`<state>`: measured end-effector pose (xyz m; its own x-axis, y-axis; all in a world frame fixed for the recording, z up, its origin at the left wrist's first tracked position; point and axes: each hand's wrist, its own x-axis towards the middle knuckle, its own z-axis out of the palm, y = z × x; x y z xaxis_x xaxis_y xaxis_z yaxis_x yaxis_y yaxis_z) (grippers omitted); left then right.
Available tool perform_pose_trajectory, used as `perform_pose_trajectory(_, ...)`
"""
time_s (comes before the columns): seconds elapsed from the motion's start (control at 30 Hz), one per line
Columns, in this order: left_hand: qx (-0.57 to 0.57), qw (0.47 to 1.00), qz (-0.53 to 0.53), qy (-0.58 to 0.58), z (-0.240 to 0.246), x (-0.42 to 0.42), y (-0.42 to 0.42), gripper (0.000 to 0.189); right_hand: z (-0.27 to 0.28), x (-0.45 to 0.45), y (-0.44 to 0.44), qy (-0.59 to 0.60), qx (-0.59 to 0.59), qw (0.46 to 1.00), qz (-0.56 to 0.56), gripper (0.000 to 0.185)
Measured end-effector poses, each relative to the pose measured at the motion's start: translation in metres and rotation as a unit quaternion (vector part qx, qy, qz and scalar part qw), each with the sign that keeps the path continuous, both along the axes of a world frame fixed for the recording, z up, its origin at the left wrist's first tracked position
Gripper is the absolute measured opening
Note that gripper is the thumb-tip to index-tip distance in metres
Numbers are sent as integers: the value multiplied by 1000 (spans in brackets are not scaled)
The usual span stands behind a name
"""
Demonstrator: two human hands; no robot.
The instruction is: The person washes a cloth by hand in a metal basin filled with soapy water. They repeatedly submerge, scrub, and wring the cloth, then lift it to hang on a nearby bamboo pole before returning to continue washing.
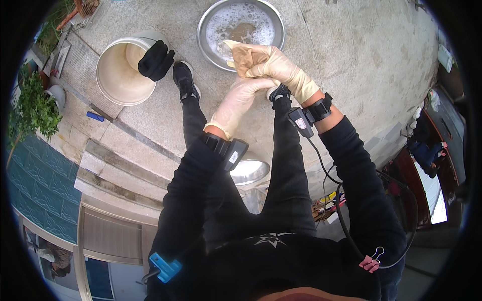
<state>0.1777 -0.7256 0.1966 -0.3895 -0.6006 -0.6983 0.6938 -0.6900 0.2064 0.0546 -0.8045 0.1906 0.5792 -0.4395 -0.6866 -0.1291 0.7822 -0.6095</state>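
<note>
Both hands wear thin, pale rubber gloves. My right hand (276,66) grips a crumpled brown cloth-like piece (246,58) with a pale pointed corner, over the near rim of a round metal basin (278,22). Soapy, bubbly water with a brownish patch fills the basin. My left hand (241,99) reaches up from the lower left, its fingers against the underside of the right hand and the piece. Its fingertips are partly hidden, so whether it holds the piece cannot be told.
A white plastic bucket (101,71) with black cloth (156,60) over its rim stands left of the basin. A second metal basin (265,171) lies between my legs. A blue cylinder (95,116) is on the paving near steps (113,169). Cables hang by my right arm.
</note>
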Motion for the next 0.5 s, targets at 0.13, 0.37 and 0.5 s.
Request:
perform_pose_trajectory(0.13,-6,1000,1,-24,0,3,-1,30,-2,6,-2,-21,-70,997,34,45)
perform_pose_trajectory(0.37,-37,998,8,-49,-11,10,-2,36,2,11,0,6,-73,997,24,22)
perform_pose_trajectory(0.5,-62,997,55,-12,-4,14,-4,43,10,19,3,-28,-129,990,-40,18)
